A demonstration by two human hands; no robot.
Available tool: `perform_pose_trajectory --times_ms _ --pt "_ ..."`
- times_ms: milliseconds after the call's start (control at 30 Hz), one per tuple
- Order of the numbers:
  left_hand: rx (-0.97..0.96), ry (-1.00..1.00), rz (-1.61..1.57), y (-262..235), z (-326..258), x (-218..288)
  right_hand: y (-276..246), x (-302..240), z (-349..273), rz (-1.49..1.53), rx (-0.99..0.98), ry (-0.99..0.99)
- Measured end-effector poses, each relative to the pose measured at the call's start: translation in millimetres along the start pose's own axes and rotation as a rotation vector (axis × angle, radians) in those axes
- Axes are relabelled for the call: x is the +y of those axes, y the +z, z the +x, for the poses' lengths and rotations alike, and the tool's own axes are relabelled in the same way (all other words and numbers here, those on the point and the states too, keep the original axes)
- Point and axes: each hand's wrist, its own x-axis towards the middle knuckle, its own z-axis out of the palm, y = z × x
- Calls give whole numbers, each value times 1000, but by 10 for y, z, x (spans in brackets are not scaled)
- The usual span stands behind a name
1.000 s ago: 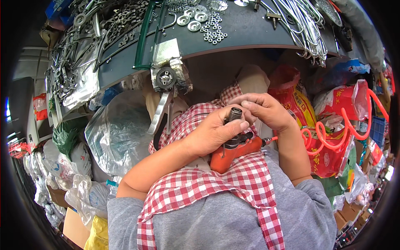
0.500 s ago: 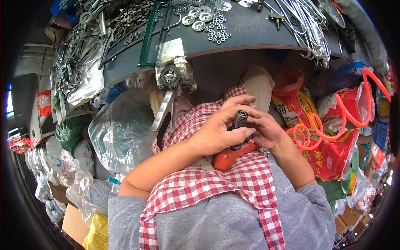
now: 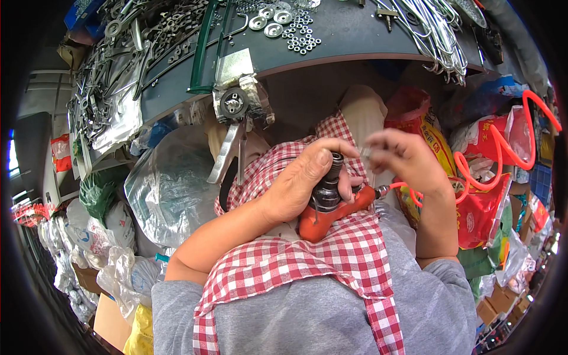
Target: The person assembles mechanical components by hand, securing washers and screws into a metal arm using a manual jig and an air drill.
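Note:
An orange pistol-shaped air tool (image 3: 315, 226) with a black nose rests against my red-and-white checked apron (image 3: 266, 260), its nose pointing away from me. My left hand (image 3: 300, 180) wraps round the black nose, fingers curling behind it and thumb near its tip. A red coiled air hose (image 3: 497, 177) joins the end of the tool's handle. Just right of the nose tip, my right hand (image 3: 411, 157) is raised with bent fingers, off the tool. Its fingertips are smeared by motion, and whether they hold anything small cannot be made out.
A dark workbench (image 3: 349, 35) ahead carries metal nuts (image 3: 303, 38), round washers (image 3: 273, 29), wire hooks (image 3: 438, 41) and heaped metal parts. A clamp-like fixture with a lever (image 3: 231, 148) hangs off its edge. Plastic bags (image 3: 171, 183) and red sacks (image 3: 473, 219) flank my legs.
My right hand has come off the tool and moved up and right. My left hand now grips the nose alone, and more of the orange body and hose joint shows.

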Motion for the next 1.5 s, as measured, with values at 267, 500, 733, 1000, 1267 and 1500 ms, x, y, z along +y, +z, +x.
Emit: perform_pose_trajectory --times_ms 267,500,733,1000,1267,1500 --pt "-219 -32 -144 11 -33 -37 428 -151 192 1015 23 -529" --pt "-243 -72 -89 -97 -36 -35 561 -258 149 734 0 -376" --pt "-271 -71 -140 -83 -59 -22 583 -316 124 713 -19 -342" --pt "-281 -79 -148 -90 -51 -27 540 -207 136 578 -37 -451" --pt "-268 -66 -158 -120 -19 -47 394 -181 79 106 26 -577" --pt "-15 -64 -142 61 -20 10 389 -56 67 248 119 -644"
